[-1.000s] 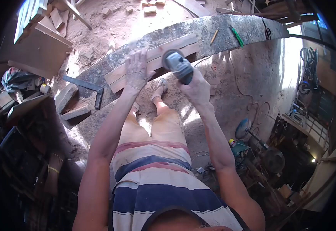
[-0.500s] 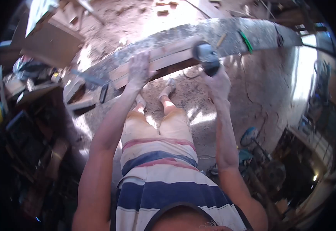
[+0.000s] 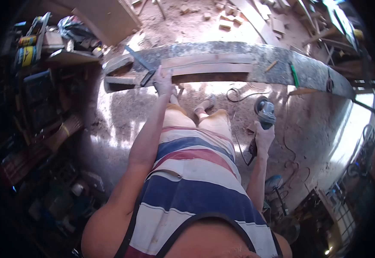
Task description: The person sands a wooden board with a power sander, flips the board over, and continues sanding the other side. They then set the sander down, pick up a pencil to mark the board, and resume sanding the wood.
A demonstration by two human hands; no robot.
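Note:
My right hand [image 3: 264, 136] is wrapped round an angle grinder [image 3: 266, 113], held out over the floor to the right and apart from the wood. The grinder's round disc faces up and left. Two long wooden pieces [image 3: 211, 64] lie side by side on the grey, curved-looking bench [image 3: 277, 58]. At their left end is my left hand [image 3: 163, 81], with finger and thumb apart and the fingertips against or just beside the wood. Its other fingers are partly hidden. Left of this hand, a square [image 3: 141, 59] with a dark stock lies across the bench.
A green object [image 3: 294, 75] and a small wood stick [image 3: 270, 66] lie on the bench's right half. A cord [image 3: 239, 95] loops over the floor below. Wood offcuts [image 3: 226, 25] are scattered beyond the bench. Cluttered shelving with a yellow can [image 3: 25, 56] stands at left.
The grinder has come off the wood's right end and moved down and back in my right hand. My left hand has slid from the top of the wood to its left end.

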